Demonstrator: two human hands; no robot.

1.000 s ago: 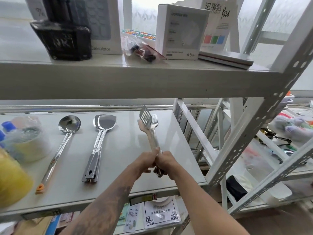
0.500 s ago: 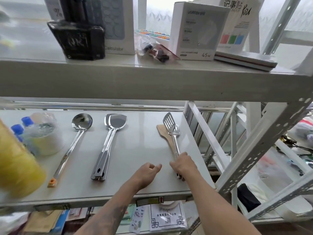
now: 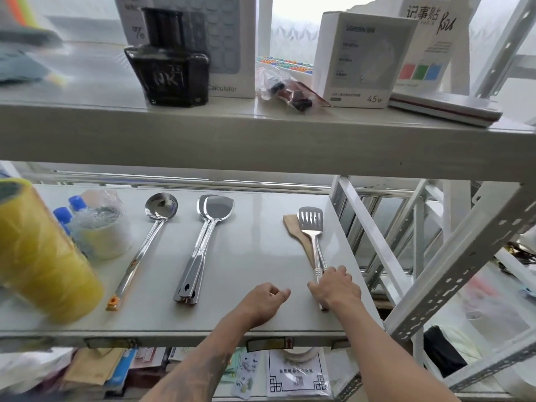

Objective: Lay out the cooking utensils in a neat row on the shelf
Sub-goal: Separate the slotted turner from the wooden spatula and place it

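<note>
Now our right hand (image 3: 333,288) rests on the slotted spatula (image 3: 311,224) handle, grip unclear | our left hand (image 3: 265,300) loosely curled, empty, on shelf (image 3: 246,256) | ladle (image 3: 158,211) lies apart.

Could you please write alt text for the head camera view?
A person's right hand rests on the handles of a slotted spatula and wooden spatula bunched on a white shelf. Their left hand lies loosely curled alongside; a ladle and two stacked turners lie further left.
</note>
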